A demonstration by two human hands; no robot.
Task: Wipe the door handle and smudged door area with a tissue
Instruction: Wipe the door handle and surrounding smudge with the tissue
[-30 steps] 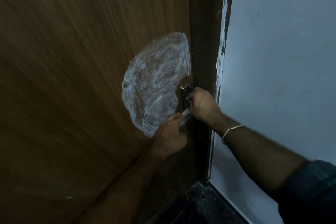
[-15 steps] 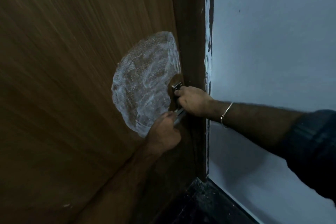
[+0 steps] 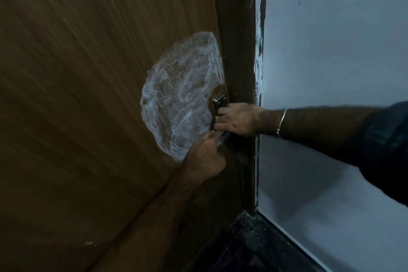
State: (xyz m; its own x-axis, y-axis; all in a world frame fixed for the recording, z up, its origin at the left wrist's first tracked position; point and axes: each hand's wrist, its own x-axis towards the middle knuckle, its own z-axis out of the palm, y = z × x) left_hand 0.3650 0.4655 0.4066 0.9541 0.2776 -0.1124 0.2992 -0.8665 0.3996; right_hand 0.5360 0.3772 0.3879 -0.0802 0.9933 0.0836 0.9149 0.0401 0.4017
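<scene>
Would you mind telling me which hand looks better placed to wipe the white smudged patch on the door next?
Probably the left hand: it sits at the lower edge of the white smudge. The right hand is busy on the door handle. No tissue is clearly visible.

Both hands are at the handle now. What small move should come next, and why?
Probably slide the left hand up along the handle to rub it. The right hand grips the handle, which steadies it, and the left hand is at its lower end. The white smudge covers the door beside it; no tissue is clearly visible.
</scene>
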